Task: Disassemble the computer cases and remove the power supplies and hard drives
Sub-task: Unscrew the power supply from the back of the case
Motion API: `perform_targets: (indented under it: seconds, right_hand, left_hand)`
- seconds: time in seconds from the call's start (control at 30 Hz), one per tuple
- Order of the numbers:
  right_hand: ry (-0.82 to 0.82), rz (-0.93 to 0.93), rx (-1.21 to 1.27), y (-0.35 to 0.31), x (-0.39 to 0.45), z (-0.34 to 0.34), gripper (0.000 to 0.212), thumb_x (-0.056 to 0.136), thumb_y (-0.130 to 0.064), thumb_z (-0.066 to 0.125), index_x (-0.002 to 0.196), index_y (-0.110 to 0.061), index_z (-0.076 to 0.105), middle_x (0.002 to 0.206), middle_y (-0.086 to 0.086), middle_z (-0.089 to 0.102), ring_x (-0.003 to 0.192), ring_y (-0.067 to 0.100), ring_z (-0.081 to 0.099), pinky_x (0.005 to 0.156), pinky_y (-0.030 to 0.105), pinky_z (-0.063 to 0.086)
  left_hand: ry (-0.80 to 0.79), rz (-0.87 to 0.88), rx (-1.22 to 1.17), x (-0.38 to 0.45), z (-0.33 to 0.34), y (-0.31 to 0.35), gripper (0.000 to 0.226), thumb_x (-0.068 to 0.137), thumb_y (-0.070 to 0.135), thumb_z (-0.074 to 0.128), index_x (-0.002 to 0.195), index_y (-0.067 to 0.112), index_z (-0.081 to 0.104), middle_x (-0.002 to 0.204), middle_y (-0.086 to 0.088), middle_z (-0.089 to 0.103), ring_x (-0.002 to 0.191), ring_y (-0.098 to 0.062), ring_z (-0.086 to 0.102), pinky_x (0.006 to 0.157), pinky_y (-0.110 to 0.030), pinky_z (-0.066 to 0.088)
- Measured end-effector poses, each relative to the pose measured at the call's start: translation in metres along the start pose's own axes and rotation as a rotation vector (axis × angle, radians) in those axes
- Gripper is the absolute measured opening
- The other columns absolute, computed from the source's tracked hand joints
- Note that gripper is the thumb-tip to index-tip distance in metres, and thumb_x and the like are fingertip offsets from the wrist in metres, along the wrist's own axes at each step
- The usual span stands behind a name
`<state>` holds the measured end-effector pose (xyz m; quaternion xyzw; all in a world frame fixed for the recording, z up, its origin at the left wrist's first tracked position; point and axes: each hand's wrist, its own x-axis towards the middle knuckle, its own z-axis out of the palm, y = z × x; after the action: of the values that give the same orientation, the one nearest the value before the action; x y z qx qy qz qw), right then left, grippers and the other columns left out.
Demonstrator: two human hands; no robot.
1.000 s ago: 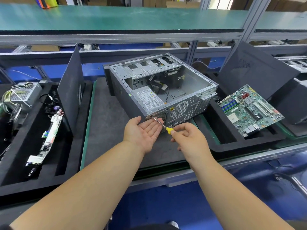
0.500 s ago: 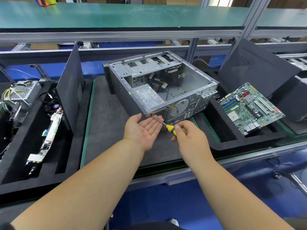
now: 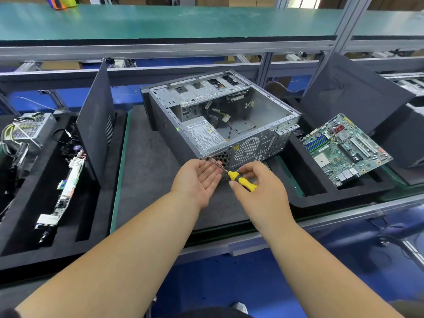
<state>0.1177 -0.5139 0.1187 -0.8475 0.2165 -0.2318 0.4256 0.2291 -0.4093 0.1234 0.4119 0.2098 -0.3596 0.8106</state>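
Colours I see at the bench

Yellow-and-black screwdriver (image 3: 243, 179), grey metal computer case (image 3: 220, 125) with perforated vents, green motherboard (image 3: 346, 150) with blue slots, black foam tray (image 3: 305, 198), teal shelf (image 3: 160, 21).

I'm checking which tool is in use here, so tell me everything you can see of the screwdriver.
The screwdriver has a yellow handle with a black collar and a thin bare metal shaft. It slants up and left, its tip at a screw on the near corner of the open case, beside the power supply. The right hand pinches the handle with its fingertips. The left hand lies open, palm up, just under the shaft.
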Motion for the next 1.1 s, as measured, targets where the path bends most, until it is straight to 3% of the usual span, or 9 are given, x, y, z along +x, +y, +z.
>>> perform_targets:
  seconds: [0.1, 0.2, 0.57, 0.83, 1.1]
  right_hand:
    - [-0.022, -0.010, -0.002, 0.0011, -0.0019, 0.0000, 0.005, 0.091, -0.033, 0.062, 0.096, -0.032, 0.060, 0.087, -0.015, 0.062, 0.087, 0.001, 0.056, 0.069, 0.020, 0.045]
    - [-0.041, -0.020, -0.054, 0.0013, -0.0034, 0.0001, 0.005, 0.094, -0.029, 0.057, 0.097, -0.032, 0.060, 0.089, -0.015, 0.062, 0.087, 0.002, 0.056, 0.070, 0.022, 0.046]
    - [-0.033, -0.103, -0.061, 0.0014, -0.0034, -0.0008, 0.017, 0.085, -0.019, 0.064, 0.094, -0.034, 0.063, 0.094, -0.020, 0.062, 0.096, -0.002, 0.056, 0.074, 0.007, 0.041]
    - [-0.051, -0.134, -0.060, 0.0017, -0.0045, -0.0024, 0.021, 0.084, -0.015, 0.067, 0.097, -0.031, 0.066, 0.095, -0.017, 0.061, 0.096, 0.003, 0.057, 0.083, 0.024, 0.048]
    - [-0.030, -0.178, -0.127, 0.0036, -0.0050, -0.0024, 0.026, 0.080, -0.011, 0.070, 0.097, -0.031, 0.066, 0.095, -0.018, 0.057, 0.097, 0.000, 0.053, 0.080, 0.012, 0.041]
  left_hand:
    - [0.029, 0.019, 0.045, -0.0004, 0.0029, -0.0007, 0.018, 0.093, 0.013, 0.053, 0.093, 0.008, 0.070, 0.090, -0.006, 0.077, 0.073, -0.012, 0.075, 0.074, -0.025, 0.056]
    - [0.044, 0.041, 0.081, -0.0003, 0.0047, -0.0017, 0.013, 0.092, 0.012, 0.058, 0.091, 0.011, 0.071, 0.088, -0.003, 0.077, 0.075, -0.009, 0.074, 0.070, -0.022, 0.056]
    - [0.069, 0.061, 0.114, 0.0006, 0.0087, -0.0020, 0.013, 0.096, 0.017, 0.057, 0.090, 0.016, 0.068, 0.074, 0.004, 0.075, 0.067, -0.004, 0.071, 0.061, -0.017, 0.054]
    - [0.069, 0.059, 0.090, 0.0018, 0.0096, -0.0035, 0.014, 0.094, 0.016, 0.056, 0.088, 0.017, 0.069, 0.073, 0.005, 0.075, 0.065, -0.003, 0.071, 0.067, -0.017, 0.052]
    - [0.063, 0.063, 0.089, 0.0034, 0.0075, -0.0038, 0.018, 0.096, 0.017, 0.054, 0.088, 0.016, 0.070, 0.076, 0.003, 0.076, 0.066, -0.005, 0.072, 0.062, -0.018, 0.053]
